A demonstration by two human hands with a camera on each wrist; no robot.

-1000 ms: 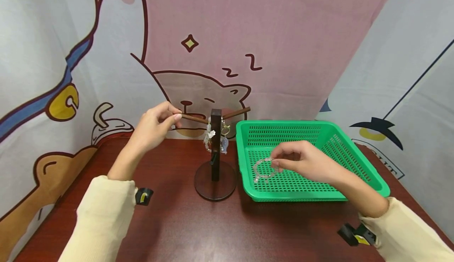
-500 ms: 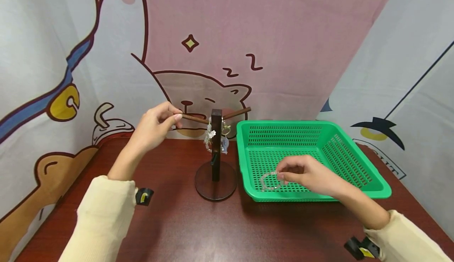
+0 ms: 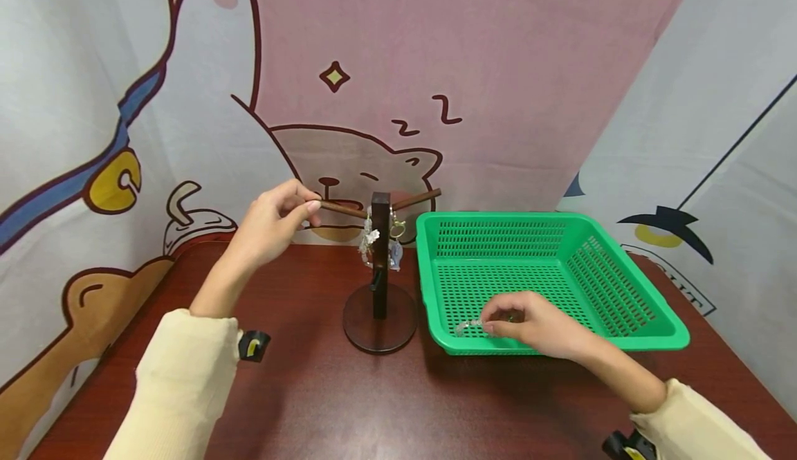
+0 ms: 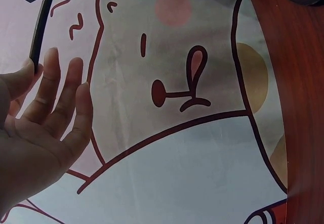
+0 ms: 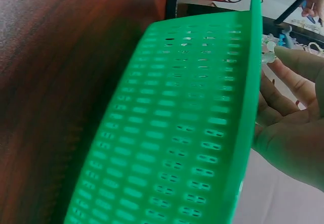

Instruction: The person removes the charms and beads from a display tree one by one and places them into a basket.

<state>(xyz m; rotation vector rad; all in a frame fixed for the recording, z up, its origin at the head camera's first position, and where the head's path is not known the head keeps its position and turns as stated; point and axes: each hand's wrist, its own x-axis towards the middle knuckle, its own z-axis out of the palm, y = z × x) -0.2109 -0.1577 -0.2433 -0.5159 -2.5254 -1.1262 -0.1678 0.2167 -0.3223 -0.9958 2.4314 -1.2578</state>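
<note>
A dark wooden jewellery stand (image 3: 379, 294) rises from a round base, with a thin crossbar (image 3: 344, 209) near its top. My left hand (image 3: 268, 225) pinches the crossbar's left end between thumb and forefinger; the left wrist view shows its other fingers spread. Against the post hang a clear beaded bracelet (image 3: 366, 242) and a piece with a bluish charm (image 3: 396, 255). Low inside the green basket (image 3: 492, 225), my right hand (image 3: 535, 322) pinches a clear beaded bracelet (image 3: 468, 326). Part of that bracelet is hidden by the fingers. Beads (image 5: 268, 56) show at the fingertips in the right wrist view.
The basket stands on a reddish-brown table (image 3: 311, 391), just right of the stand. Behind the table hangs a cloth backdrop (image 3: 529, 86) with cartoon animals. A short dark peg (image 3: 376, 280) sticks out low on the post.
My right hand has moved down and toward me inside the basket. The bracelet it holds went from an open hanging loop to a flatter shape near the bottom. My left hand has stayed put.
</note>
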